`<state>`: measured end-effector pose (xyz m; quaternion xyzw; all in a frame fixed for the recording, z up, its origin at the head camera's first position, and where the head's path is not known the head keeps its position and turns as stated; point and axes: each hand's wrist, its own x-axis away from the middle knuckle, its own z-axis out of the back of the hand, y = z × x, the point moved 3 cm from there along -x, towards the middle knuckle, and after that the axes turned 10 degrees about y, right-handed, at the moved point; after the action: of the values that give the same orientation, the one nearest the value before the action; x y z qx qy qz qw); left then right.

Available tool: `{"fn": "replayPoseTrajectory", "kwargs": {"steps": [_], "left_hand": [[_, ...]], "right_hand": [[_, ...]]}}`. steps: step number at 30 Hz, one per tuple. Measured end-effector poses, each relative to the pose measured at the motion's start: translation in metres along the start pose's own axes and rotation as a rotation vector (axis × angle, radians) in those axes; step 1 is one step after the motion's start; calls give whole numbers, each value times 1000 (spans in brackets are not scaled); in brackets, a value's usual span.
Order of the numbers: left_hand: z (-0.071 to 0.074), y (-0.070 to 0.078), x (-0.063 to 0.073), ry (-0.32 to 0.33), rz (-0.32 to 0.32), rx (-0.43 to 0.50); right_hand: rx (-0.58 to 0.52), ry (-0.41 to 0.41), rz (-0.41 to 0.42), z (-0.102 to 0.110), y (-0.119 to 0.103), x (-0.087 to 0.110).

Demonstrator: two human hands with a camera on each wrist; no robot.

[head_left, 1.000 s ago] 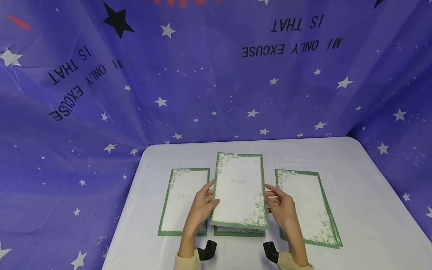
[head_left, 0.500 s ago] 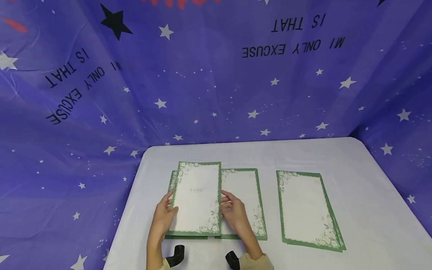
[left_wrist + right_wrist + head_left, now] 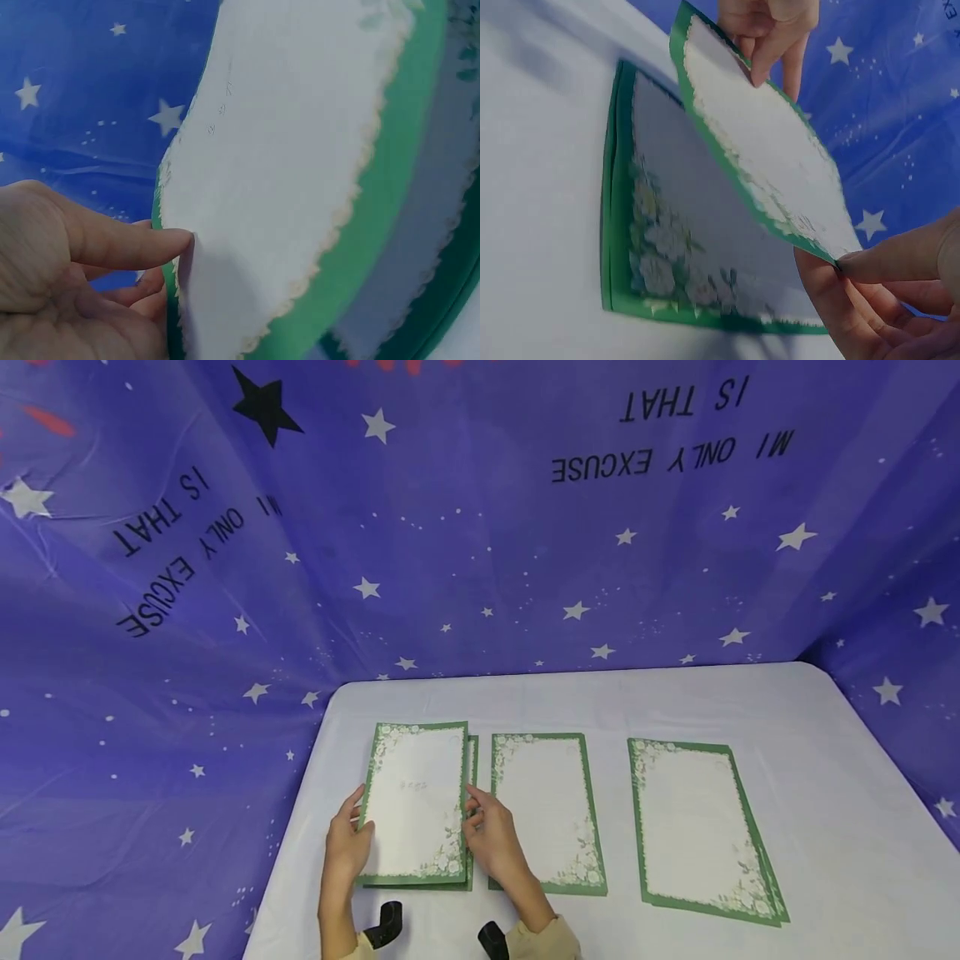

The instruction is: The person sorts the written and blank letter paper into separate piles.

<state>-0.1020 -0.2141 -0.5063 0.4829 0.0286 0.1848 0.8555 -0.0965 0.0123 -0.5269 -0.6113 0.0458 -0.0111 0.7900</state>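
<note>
A green-bordered sheet of paper [image 3: 416, 810] with printed white flowers and a few faint handwritten marks is held up by both hands at the left of the table. On its left edge, my left hand [image 3: 348, 843] pinches it, thumb on top, as the left wrist view shows. My right hand [image 3: 491, 839] pinches the opposite edge between thumb and fingers. Just below lies a small pile of matching sheets [image 3: 682, 247], mostly covered by the held one in the head view. The right wrist view shows the held sheet bowed and raised clear of that pile.
Matching sheets [image 3: 547, 818] lie in the middle of the white-covered table [image 3: 615, 935]. Farther right is another slightly fanned pile [image 3: 697, 827]. A purple star-printed cloth [image 3: 480, 527] hangs behind and at the sides. Black pieces [image 3: 386, 925] sit at both wrists.
Both hands have carried the sheet leftward from above the middle pile to above the left one, uncovering the middle pile. The right pile stays put on the table.
</note>
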Motion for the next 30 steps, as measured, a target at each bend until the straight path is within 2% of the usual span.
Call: {"fn": "replayPoseTrajectory", "kwargs": {"steps": [4, 10, 15, 18, 25, 30], "left_hand": [[-11, -5, -6, 7, -16, -33], [-24, -11, -15, -1, -50, -82], [-30, -19, -20, 35, -64, -172], [-33, -23, -19, 41, -43, -195], [-35, -17, -21, 41, -40, -209], [-33, -22, -18, 85, -46, -217]], "right_hand": [[30, 26, 21, 0, 10, -4], [139, 79, 60, -9, 25, -2], [221, 91, 65, -17, 28, -2], [258, 93, 52, -20, 27, 1], [373, 142, 93, -22, 18, 1], [423, 123, 93, -29, 18, 3]]}}
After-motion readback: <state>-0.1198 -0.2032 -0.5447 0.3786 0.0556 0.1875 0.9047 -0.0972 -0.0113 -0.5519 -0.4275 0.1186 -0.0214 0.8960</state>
